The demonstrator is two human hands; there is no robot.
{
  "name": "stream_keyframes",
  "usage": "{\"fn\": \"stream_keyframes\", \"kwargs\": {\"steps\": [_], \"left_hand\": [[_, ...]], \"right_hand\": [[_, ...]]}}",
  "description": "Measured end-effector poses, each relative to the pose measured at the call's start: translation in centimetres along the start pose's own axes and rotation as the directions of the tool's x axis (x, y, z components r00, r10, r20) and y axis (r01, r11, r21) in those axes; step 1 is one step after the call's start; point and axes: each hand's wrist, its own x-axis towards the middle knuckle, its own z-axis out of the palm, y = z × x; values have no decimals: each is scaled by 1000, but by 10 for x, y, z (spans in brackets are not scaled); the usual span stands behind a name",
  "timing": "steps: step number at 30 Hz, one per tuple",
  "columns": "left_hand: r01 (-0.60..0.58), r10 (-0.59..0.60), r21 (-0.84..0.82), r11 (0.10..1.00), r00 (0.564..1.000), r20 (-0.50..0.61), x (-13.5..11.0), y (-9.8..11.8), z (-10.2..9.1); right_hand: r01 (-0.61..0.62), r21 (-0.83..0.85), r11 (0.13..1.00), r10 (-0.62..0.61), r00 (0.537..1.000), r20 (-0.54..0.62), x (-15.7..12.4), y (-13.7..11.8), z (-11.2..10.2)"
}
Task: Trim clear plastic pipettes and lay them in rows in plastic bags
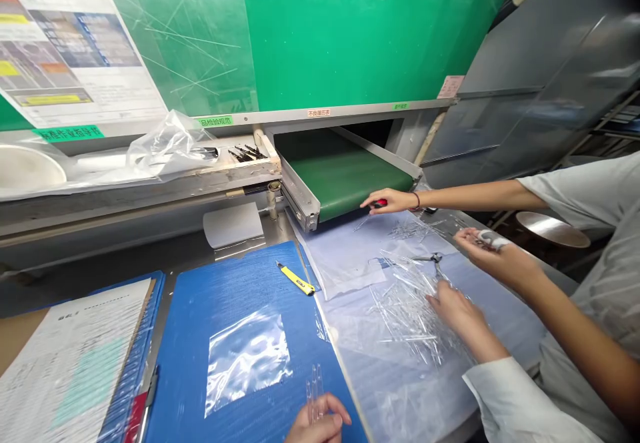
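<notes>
Head view: left hand [319, 421] closed on thin clear plastic tubes [314, 395] above a blue mat [220, 309]; light, slick, probably brittle, best pinched mid-shaft. Right hand [453, 309] curled at a loose tube pile [410, 316], grip unclear. Scissors [431, 259] lay just beyond; yellow utility knife [297, 279] on mat; co-worker's hand [480, 246] close alongside.

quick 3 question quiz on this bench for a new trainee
1. True or false: the yellow utility knife lies on the blue plastic mat.
2. What is the person's left hand holding?
3. Fill in the gap: the conveyor belt is ____.

Key: 1 true; 2 clear plastic tubes; 3 green.
</notes>
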Motion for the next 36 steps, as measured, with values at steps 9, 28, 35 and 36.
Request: {"fn": "stream_keyframes", "kwargs": {"steps": [9,28,35,36], "left_hand": [[-93,12,-408,908,981,-196,89,40,83],[-93,33,-370,924,986,-165,160,76,81],[-57,-13,-468,882,989,-145,133,83,67],[-47,-22,-473,880,990,-140,131,83,64]], "right_hand": [[71,-91,993,-90,971,-221,-28,-20,-16],[424,267,865,-383,903,-196,-71,-64,1],[523,500,690,-358,847,-393,-76,-82,15],[520,497,695,-348,848,-401,-79,-85,18]]}}
